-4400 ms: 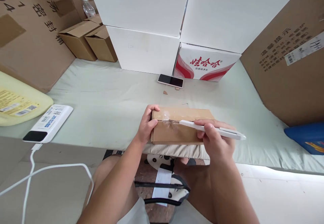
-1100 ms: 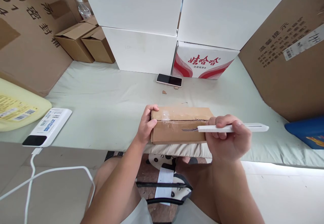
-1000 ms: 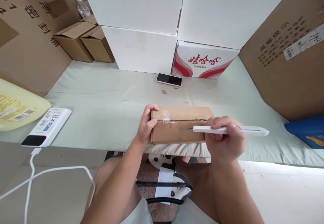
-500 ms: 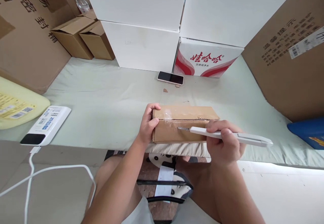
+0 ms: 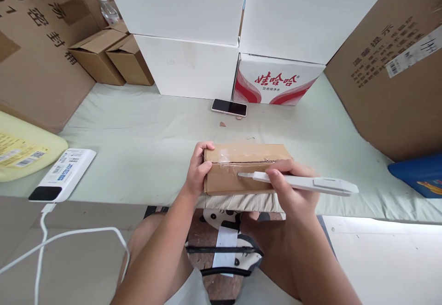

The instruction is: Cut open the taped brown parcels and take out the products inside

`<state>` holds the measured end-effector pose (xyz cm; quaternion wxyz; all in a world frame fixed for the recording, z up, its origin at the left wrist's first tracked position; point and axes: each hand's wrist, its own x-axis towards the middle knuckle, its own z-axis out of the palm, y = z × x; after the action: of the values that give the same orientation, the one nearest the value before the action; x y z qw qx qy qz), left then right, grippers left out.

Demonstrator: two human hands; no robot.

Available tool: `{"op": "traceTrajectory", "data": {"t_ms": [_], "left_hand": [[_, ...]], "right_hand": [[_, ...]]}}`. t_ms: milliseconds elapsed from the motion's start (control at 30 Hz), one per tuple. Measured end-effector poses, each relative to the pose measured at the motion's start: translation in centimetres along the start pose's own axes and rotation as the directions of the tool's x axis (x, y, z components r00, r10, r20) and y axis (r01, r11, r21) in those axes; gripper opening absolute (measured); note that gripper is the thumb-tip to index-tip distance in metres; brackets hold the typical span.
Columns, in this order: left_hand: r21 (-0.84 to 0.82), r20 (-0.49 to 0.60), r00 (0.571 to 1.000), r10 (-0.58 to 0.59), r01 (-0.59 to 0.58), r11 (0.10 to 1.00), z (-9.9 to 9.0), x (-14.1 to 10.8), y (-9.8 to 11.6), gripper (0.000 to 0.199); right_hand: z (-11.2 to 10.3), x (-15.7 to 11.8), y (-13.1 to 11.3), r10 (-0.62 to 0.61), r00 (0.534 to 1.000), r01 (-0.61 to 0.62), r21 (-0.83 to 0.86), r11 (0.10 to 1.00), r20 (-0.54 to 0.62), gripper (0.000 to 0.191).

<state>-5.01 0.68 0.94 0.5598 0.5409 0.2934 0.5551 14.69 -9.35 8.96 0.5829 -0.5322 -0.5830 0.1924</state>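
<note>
A brown cardboard box (image 5: pixel 238 181) lies near the front edge of the cloth-covered surface, its top seam running lengthwise under clear tape at the left. My left hand (image 5: pixel 198 169) grips the box's left end, thumb on the near side and fingers over the top. In my right hand (image 5: pixel 295 183) is a white utility knife (image 5: pixel 321 184), held with its blade out and pointing left. The blade tip lies over the near panel below the seam; whether it touches the cardboard I cannot tell. My right fingers hide the box's right end.
Behind the box are a phone (image 5: pixel 229 107) and cardboard scraps (image 5: pixel 222 124). White cartons (image 5: pixel 186 66) and a red-and-white carton (image 5: pixel 276 82) line the back. At left stand a yellow jug (image 5: pixel 31 151) and a white device (image 5: pixel 64 174) with a cable; at right, a blue container (image 5: pixel 419 176).
My right hand has moved the knife slightly left along the near panel, and its grip has shifted. My left hand keeps its hold on the box. The whole view has shifted a little.
</note>
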Motion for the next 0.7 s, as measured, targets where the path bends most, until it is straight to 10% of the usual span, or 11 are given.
{"op": "traceTrajectory", "data": {"t_ms": [100,333,700], "left_hand": [[0.017,-0.006,1.000,-0.016,0.017,1.000,-0.1,0.0,-0.2,0.036],[-0.010,0.032,0.999,-0.022,0.022,1.000,0.1,-0.1,-0.2,0.037],[0.018,0.091,0.992,0.089,-0.091,0.996,-0.4,-0.4,-1.5,0.049]], "right_hand": [[-0.8,0.4,-0.3,0.006,1.000,-0.004,-0.062,0.998,0.031,0.018],[-2.3,1.2,-0.5,0.145,0.916,0.002,0.366,0.930,-0.375,0.032],[1.8,-0.1,-2.6,0.162,0.984,-0.163,0.008,0.987,0.071,0.014]]}}
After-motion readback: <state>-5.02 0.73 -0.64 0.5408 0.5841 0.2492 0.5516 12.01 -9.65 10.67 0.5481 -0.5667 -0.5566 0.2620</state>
